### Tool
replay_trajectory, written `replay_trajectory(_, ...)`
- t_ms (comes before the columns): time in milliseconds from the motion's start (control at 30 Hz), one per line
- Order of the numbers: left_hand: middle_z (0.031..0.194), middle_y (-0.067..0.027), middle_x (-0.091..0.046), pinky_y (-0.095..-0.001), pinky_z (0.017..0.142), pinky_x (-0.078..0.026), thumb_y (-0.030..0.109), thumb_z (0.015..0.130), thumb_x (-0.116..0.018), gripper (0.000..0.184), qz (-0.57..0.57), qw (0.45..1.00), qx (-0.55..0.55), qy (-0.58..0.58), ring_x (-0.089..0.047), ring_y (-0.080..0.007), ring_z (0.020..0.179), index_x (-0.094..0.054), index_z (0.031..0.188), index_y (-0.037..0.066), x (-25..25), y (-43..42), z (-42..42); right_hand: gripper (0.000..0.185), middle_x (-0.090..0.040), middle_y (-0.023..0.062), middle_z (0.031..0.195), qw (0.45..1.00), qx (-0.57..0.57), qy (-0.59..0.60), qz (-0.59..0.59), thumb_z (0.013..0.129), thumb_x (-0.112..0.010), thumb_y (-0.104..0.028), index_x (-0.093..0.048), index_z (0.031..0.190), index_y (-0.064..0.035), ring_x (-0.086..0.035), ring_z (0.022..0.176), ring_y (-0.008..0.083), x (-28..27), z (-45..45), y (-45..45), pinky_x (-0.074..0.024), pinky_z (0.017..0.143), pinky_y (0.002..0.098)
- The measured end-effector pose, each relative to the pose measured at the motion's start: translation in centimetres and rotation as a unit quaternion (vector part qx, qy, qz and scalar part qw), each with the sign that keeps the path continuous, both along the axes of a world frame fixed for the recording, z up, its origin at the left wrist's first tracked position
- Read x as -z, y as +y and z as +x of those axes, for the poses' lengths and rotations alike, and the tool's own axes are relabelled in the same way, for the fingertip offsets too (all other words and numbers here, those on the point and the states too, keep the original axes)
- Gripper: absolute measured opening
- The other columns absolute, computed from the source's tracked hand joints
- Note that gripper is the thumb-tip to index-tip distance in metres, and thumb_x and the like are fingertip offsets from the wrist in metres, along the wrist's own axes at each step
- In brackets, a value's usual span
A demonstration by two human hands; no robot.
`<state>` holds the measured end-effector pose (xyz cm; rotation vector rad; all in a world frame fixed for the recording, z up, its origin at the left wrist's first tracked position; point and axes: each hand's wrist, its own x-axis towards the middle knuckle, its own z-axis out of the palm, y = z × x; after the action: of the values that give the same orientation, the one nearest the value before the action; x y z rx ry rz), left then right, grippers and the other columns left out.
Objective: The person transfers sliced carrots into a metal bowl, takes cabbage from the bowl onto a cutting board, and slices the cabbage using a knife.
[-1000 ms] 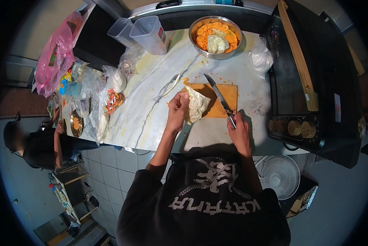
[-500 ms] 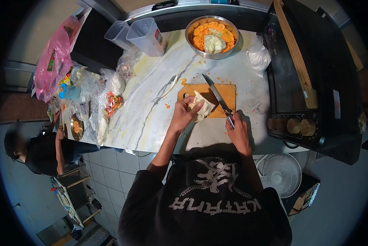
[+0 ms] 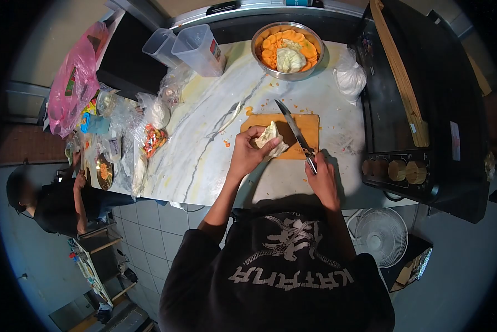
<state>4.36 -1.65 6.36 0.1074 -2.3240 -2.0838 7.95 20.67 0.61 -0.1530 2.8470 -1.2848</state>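
Pink plastic marks the bag (image 3: 74,83) by the left edge of the table (image 3: 204,166); nearer the front, another person (image 3: 55,205) stands at that same edge beside a plate (image 3: 105,182). Packets (image 3: 154,138) crowd this end, perhaps bunched together to leave working room farther along. Two tubs (image 3: 198,50) stand near the back edge, probably parked there out of the way. Close to the middle of the front edge, the left hand (image 3: 248,154) has its fingers curled round a cabbage piece (image 3: 272,136), the thumb pressing it; the piece seems lifted over the left part of the board (image 3: 310,124), which likely lets the fingers work round it. Toward the back edge, a metal bowl (image 3: 279,77) carries carrots (image 3: 270,48) and a cabbage chunk (image 3: 290,61), apparently set beyond the board for easy reach. The knife (image 3: 294,128) slants over the board, tip toward the back edge, seemingly to hold it apart from the left fingers; whether it touches the wood I cannot tell. At the board's near right corner, the right hand (image 3: 323,177) is wrapped round its handle. Farther right, a white bag (image 3: 349,77) sits just beside the oven (image 3: 395,99), which stands along the right edge.
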Motion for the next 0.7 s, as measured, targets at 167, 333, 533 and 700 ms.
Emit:
replay_trajectory(167,0.086,-0.0033,-0.071,-0.0257,0.067,-0.047,0.013,0.086,-0.078,0.017,-0.024,0.999,0.024,-0.037,-0.059,-0.0079,0.074,-0.073,0.093,-0.001,-0.9,0.1,0.1,0.026,-0.066,0.0185,0.092,0.992,-0.008,-0.130,-0.004,0.091,-0.063,-0.019,-0.052,0.108,-0.0021,-0.058,0.088,0.0449,-0.2,-0.1,0.3,-0.0445,0.080,0.0551)
replay_trajectory(333,0.080,-0.0021,-0.070,-0.0265,0.064,-0.045,0.013,0.086,-0.078,0.016,-0.085,0.995,0.039,0.042,-0.058,-0.0063,0.071,-0.073,0.092,-0.001,-0.1,-0.2,-0.3,0.020,-0.062,0.0209,0.074,1.000,-0.002,-0.008,-0.012,0.087,-0.067,-0.006,-0.049,0.092,0.0001,-0.062,0.072,0.0447,0.3,0.0,0.1,-0.0459,0.061,0.0496)
replay_trajectory(533,0.083,-0.0016,-0.068,-0.0249,0.067,-0.046,0.012,0.087,-0.077,0.015,-0.030,0.996,0.042,-0.079,-0.057,-0.0060,0.076,-0.072,0.091,-0.001,-0.8,-0.1,-0.3,0.020,-0.062,0.0207,0.074,1.000,-0.003,-0.013,-0.016,0.088,-0.067,-0.007,-0.049,0.093,0.0005,-0.062,0.073,0.0445,0.5,-0.1,0.2,-0.0458,0.061,0.0493)
replay_trajectory(700,0.080,-0.0042,-0.070,-0.0255,0.065,-0.048,0.001,0.083,-0.074,0.013,-0.068,0.997,0.027,0.006,-0.060,-0.0105,0.070,-0.070,0.096,0.000,-0.3,-0.7,-0.8,0.020,-0.062,0.0211,0.073,1.000,-0.003,-0.005,-0.010,0.088,-0.067,-0.008,-0.049,0.092,0.0005,-0.062,0.072,0.0447,0.6,-0.1,0.2,-0.0456,0.060,0.0493)
